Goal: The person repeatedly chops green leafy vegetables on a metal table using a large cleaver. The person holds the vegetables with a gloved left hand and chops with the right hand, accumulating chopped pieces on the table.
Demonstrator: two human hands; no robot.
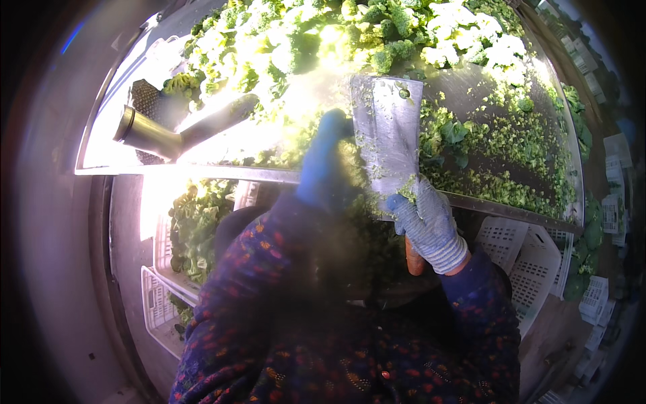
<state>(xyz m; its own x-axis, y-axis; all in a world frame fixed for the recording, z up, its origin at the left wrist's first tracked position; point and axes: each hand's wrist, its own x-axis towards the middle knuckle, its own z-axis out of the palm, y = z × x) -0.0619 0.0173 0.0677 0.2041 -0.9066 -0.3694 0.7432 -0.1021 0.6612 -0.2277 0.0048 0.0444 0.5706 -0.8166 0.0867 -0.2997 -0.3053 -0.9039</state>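
Right of centre, the gloved right hand [431,219] is closed around the handle of the cleaver [387,131], which reaches into the upper centre. Left of it, the blue-gloved left hand [321,167] is blurred; I cannot tell its finger opening or hold. Broccoli [397,27] lies along the top.

Left hand [324,165] blurry, cleaver handle [414,260] partly hidden

White perforated crates [536,273] at right, metal tubing [149,137] at upper left, grey wall [52,236] at far left
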